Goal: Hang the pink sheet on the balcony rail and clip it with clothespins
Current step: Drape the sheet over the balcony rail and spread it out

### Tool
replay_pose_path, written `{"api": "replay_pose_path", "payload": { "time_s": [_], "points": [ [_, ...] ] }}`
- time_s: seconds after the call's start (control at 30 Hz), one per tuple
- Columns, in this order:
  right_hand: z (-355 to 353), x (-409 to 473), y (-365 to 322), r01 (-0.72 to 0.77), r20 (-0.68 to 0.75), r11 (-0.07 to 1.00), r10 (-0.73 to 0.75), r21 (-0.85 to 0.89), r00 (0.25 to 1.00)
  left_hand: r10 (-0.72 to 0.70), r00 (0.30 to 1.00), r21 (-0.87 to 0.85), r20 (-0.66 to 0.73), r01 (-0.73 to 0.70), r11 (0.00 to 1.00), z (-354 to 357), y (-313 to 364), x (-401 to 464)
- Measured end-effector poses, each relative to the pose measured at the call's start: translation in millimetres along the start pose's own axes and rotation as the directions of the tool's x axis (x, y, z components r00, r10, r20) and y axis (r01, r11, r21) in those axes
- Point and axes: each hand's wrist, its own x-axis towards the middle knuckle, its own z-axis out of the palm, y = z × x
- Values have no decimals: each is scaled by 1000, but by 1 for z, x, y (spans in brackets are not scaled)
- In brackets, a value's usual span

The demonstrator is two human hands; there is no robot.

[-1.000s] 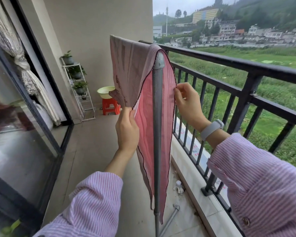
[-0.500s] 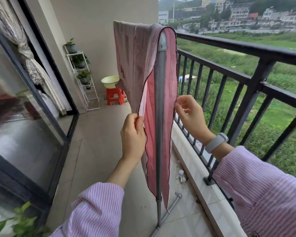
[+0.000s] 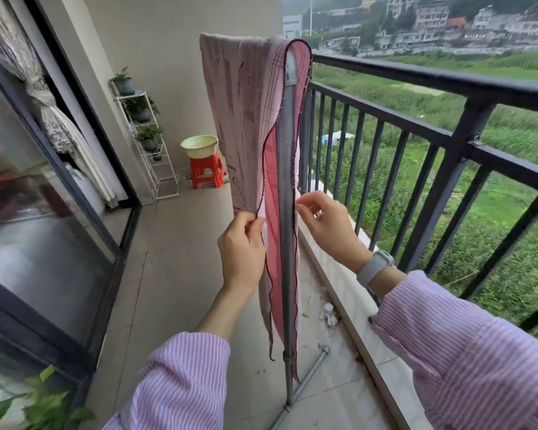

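Observation:
The pink sheet (image 3: 246, 119) hangs folded over the top bar of a grey metal drying rack (image 3: 285, 249), which I see end-on, with a layer falling on each side of the post. My left hand (image 3: 243, 243) pinches the dark-hemmed left edge about halfway down. My right hand (image 3: 330, 231), with a grey watch on the wrist, holds its fingertips on the right hem beside the post. The black balcony rail (image 3: 416, 79) runs along the right, just beyond the rack.
A glass sliding door (image 3: 44, 243) lines the left side. At the far end stand a white plant shelf (image 3: 146, 141) and a red stool (image 3: 205, 172) carrying a yellow basin (image 3: 199, 145). The rack's foot tube (image 3: 311, 370) and small debris (image 3: 330, 315) lie on the floor by the ledge.
Both hands have slid down the sheet's two edges and the hanging layers look straighter. My view has tilted downward, showing more floor.

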Motion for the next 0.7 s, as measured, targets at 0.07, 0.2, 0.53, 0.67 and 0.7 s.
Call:
{"api": "replay_pose_path", "payload": {
  "time_s": [0.07,0.2,0.53,0.67,0.7],
  "points": [
    [2,-1,-2,-12,-6,1000,12,15,1000,3,1000,-7,7,-3,1000,-6,2,-3],
    [3,1,-3,-16,-41,999,17,27,999,43,998,-27,49,-41,999,-7,12,-10],
    [-14,-1,14,-80,-155,996,73,-38,985,144,984,58,104,-150,987,20,15,-2],
    [-15,-11,20,-96,-185,995,89,-31,979,169,972,72,163,-183,981,27,13,-2],
    [-13,-15,21,-93,-195,995,86,-28,977,177,969,56,173,-189,980,26,11,-1]
  ]
}}
